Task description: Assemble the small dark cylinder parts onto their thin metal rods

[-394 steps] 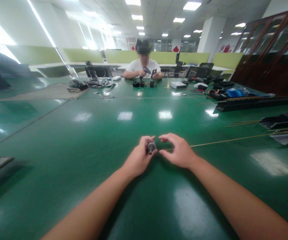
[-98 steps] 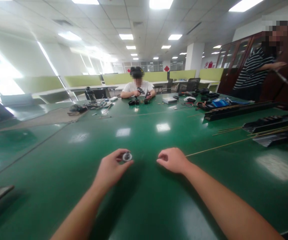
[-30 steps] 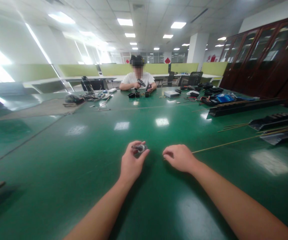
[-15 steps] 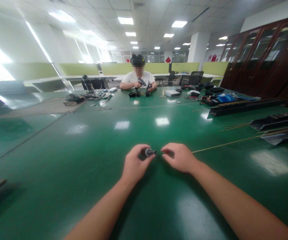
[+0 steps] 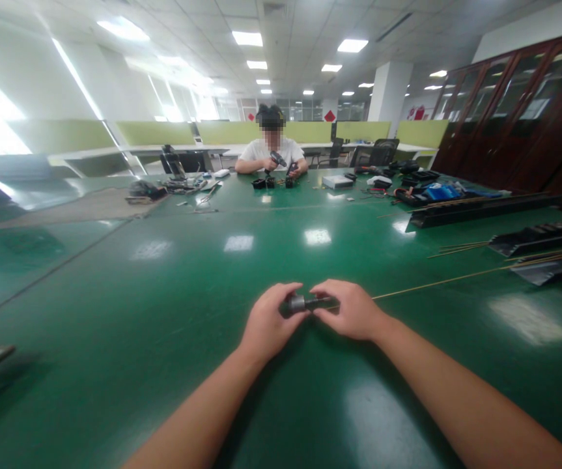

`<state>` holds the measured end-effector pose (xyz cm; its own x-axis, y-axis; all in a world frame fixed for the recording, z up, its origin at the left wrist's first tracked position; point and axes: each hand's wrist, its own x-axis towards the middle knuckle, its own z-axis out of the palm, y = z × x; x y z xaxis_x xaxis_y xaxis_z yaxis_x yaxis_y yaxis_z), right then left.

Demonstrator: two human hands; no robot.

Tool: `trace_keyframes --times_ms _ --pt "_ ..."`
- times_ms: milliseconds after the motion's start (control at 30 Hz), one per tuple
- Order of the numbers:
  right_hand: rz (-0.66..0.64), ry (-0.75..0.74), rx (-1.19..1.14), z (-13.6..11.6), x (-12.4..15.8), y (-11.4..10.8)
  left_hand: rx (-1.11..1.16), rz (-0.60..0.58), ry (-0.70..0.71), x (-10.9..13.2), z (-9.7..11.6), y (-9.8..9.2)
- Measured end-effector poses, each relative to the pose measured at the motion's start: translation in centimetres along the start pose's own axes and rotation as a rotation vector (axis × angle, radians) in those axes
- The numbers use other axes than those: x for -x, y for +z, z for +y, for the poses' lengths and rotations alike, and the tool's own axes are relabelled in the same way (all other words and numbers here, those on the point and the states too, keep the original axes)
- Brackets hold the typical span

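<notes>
Over the green table (image 5: pixel 187 273), the left hand (image 5: pixel 267 319) grips a metal part (image 5: pixel 297 303), its narrow end pointing into the curved right hand (image 5: pixel 353 309). Whether that hand holds the thin rod (image 5: pixel 432 284) cannot be told.

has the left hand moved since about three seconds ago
Yes: the left hand has shifted to the right, judged against the white box on the green table.

Part (image 5: pixel 297 303) gry/blk, rod (image 5: pixel 432 284) yel, tbl (image 5: pixel 173 384) grn.
</notes>
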<state>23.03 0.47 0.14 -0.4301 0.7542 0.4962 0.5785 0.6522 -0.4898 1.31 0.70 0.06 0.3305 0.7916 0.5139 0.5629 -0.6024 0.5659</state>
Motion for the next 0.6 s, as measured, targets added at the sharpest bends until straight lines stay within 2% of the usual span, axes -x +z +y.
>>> trace_keyframes --times_ms 333,600 --pt "-0.048 -0.016 0.004 -0.21 -0.04 0.07 0.051 -0.059 0.018 0.12 0.15 -0.11" --pt "-0.051 -0.040 0.003 -0.30 -0.03 0.19 0.060 -0.053 0.018 0.20 0.17 -0.06"
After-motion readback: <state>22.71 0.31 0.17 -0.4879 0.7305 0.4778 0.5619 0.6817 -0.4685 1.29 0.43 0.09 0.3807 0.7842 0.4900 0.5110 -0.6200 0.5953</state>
